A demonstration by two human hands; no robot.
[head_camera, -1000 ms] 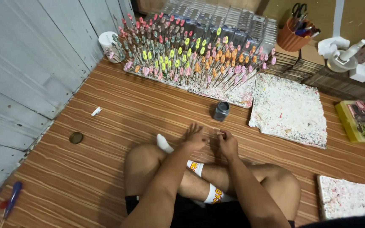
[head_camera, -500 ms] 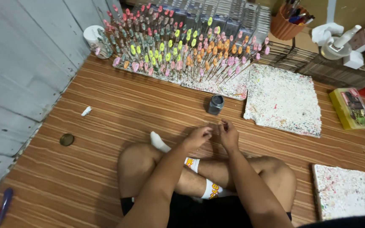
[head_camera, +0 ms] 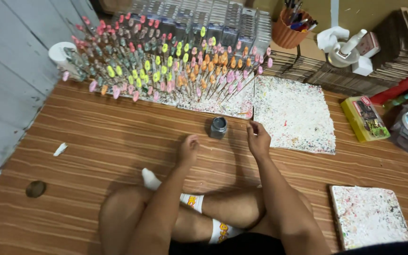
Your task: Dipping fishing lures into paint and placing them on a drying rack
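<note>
Floor: striped wooden floor (head_camera: 100, 141); the person sits on it cross-legged.
Jar: small grey jar (head_camera: 218, 127), upright, in front of the legs, between both hands.
Left hand (head_camera: 188, 148): loosely curled, holds nothing, near the jar.
Right hand (head_camera: 259, 140): fingers (head_camera: 251, 126) drawn together; whether they pinch something cannot be told.
Behind: paint-speckled board (head_camera: 293, 115), rows of coloured sticks (head_camera: 166, 71).
</note>
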